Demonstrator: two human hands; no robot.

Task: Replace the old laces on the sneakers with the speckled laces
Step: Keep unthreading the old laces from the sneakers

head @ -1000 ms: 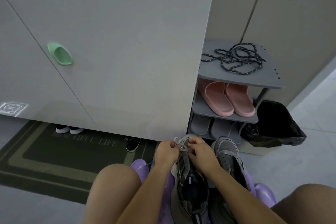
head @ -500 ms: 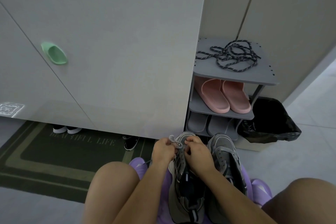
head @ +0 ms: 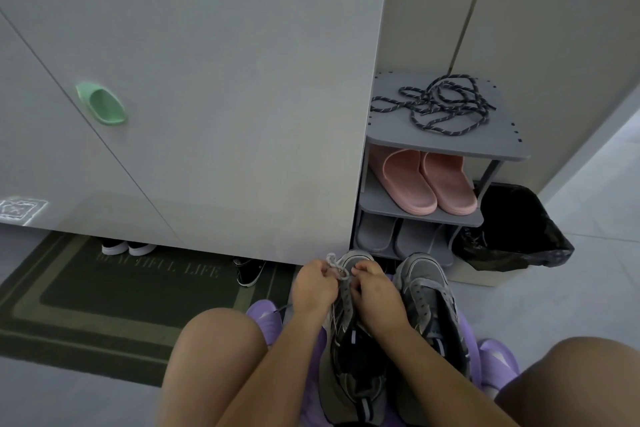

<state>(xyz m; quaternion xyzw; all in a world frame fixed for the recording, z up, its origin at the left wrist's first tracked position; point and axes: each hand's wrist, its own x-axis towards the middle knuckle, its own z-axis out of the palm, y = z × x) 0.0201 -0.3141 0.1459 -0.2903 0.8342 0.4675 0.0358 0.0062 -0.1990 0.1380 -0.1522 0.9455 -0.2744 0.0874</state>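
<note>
**Both hands pinch the old lace [head: 336,269] at the sneaker [head: 348,340] toe**

The left hand [head: 313,286] and right hand [head: 375,291] sit close together over the front of a grey sneaker. The left fingers [head: 323,269] are curled tight and pinch a pale loop of the old lace, which pokes up just above them. The right fingers [head: 363,267] are curled too, thumb and forefinger closed on the same lace just across from the left ones. Between the two sets of fingertips the lace runs in a short, twisted stretch. Below the fingers the sneaker's tongue and eyelets lead back toward the person's knees.

Just right of the right fingers stands the second sneaker [head: 427,291], toe pointing away, with no hand on it. Well above the fingers and to their right, the speckled laces [head: 440,106] lie in a loose dark tangle on the top shelf of a grey rack [head: 450,151]. Pink slippers [head: 429,182] sit on the shelf under that. A black bin bag [head: 512,229] is right of the rack. Far left of the fingers a dark mat [head: 104,291] lies on the floor below a pale cabinet with a green handle [head: 102,107].
</note>
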